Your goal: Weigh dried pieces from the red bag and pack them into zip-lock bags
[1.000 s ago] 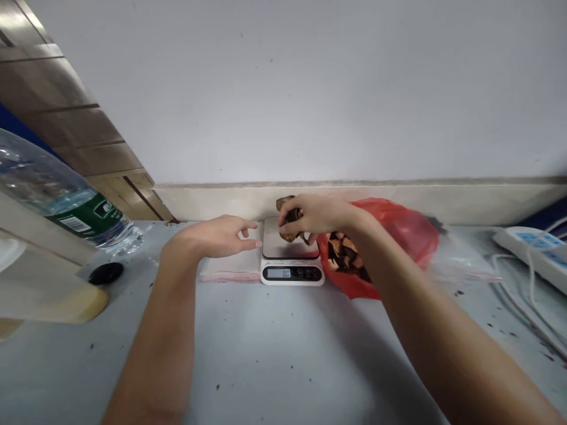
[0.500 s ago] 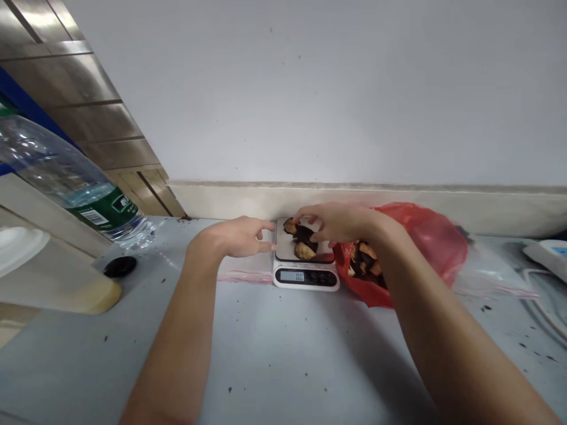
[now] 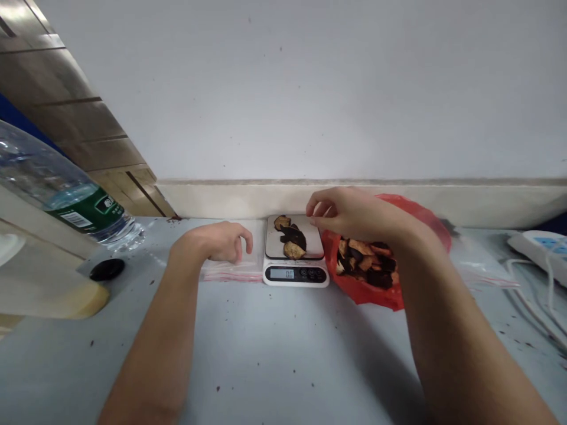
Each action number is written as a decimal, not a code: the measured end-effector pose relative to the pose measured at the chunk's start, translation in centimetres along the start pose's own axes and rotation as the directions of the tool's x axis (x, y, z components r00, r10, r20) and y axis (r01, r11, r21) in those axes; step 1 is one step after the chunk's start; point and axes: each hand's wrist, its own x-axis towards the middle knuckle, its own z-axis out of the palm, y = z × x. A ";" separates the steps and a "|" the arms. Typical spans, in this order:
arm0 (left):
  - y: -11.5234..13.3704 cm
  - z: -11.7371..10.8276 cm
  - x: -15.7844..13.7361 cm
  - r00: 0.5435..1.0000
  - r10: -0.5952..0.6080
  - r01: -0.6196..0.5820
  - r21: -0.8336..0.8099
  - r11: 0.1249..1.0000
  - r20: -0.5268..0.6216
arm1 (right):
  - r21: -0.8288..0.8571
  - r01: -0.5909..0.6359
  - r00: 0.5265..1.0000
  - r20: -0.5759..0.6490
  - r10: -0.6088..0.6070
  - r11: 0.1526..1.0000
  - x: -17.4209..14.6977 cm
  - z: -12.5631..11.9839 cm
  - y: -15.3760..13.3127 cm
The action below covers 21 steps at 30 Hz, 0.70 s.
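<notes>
Look between the fingers of left hand and right hand for slices on the scale.
On the left, curls fingers loosely over clear plastic, with nothing seen in them. Right of those fingers, expect slices of little weight, stiff, dry, likely brittle; pinch softly by the rims. On the right, parts fingers slightly, empty, by the scale's edge, left of the red bag.
</notes>
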 end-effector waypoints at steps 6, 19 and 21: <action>-0.5 -1.1 -1.1 0.952 0.098 -0.124 -0.073 0.990 -0.289 | 0.044 0.138 0.971 -0.201 -0.126 0.989 -0.6 -0.2 0.1; 2.0 -0.8 -2.6 0.397 0.126 -0.523 -0.111 0.845 -0.909 | 0.149 0.319 0.947 -0.099 -0.307 0.936 1.0 3.2 -2.2; 1.8 -0.8 -2.6 0.414 0.202 -0.551 -0.068 0.831 -0.888 | 0.212 0.284 0.941 -0.248 -0.229 0.935 1.2 3.1 -2.1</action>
